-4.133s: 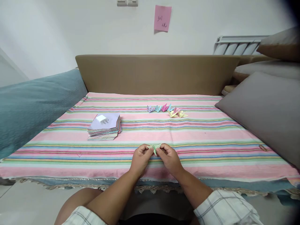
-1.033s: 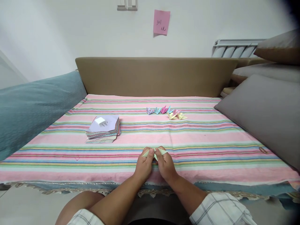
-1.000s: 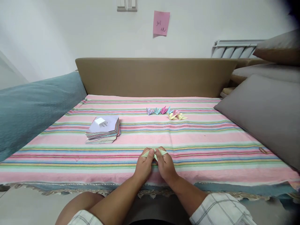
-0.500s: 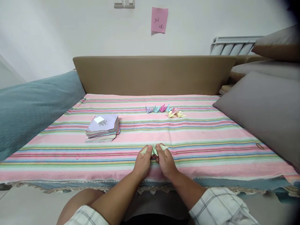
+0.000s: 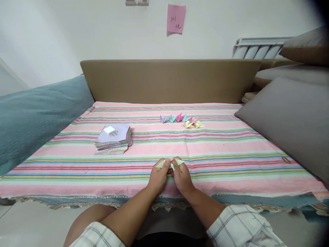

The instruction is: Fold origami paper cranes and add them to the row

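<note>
A pale green folded paper crane (image 5: 180,162) is pinched between my two hands, its pointed ends sticking out to both sides. My left hand (image 5: 158,175) is closed on its left half, thumb on top. On the right half, my right hand (image 5: 182,176) grips with its thumb pressed near the middle. Both thumbs nearly meet, and the curled fingers underneath hide much of the paper. Farther back on the striped cloth (image 5: 154,145) stand several small folded paper cranes (image 5: 179,117) in purple, blue, pink and yellow.
Left of my hands lies a stack of square coloured paper (image 5: 113,141) with a white plug adapter (image 5: 110,130) on top. A teal bolster (image 5: 43,113) borders the left side, grey cushions (image 5: 288,120) the right. Behind rises a brown backrest (image 5: 169,82).
My left thumb has shifted right, closer to the right thumb, over the middle of the green paper. The whole view has tilted slightly downward; the cranes and stack stay put.
</note>
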### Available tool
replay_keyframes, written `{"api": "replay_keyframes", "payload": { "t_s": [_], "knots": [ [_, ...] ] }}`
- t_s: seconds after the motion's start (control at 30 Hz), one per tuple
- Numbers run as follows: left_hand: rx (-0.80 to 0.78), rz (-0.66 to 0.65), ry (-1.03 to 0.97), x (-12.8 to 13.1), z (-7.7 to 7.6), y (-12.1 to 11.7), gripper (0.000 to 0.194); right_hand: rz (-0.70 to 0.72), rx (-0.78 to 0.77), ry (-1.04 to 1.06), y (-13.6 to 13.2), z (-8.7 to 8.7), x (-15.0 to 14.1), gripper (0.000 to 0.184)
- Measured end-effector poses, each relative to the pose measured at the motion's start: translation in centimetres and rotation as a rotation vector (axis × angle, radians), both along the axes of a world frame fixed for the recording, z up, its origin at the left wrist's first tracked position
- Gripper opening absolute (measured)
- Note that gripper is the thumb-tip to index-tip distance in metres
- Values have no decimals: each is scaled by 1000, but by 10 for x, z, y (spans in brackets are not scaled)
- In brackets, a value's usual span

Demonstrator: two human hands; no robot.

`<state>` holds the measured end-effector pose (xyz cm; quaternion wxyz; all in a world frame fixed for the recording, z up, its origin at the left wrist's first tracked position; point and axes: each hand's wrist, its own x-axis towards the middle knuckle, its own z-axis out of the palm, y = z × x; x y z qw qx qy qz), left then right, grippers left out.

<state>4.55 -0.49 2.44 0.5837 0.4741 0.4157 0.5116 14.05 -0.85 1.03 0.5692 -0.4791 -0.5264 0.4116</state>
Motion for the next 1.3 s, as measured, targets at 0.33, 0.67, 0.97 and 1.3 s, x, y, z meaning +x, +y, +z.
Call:
{"api": "replay_keyframes", "payload": {
  "t_s": [0.33,0.67,0.97,1.3],
  "knots": [
    [-43,-52,-129,2,-3,3,38,54,-156,288,5,-6,-4,41],
    [-183,-38,-288,5,0,4,43,26,-311,499,6,-3,-7,47],
    [-274,-34,-358,6,1,2,45,9,-366,600,4,1,-9,49],
    [-287,2,-397,6,0,3,42,-7,-369,731,4,3,-5,41]
  ]
}}
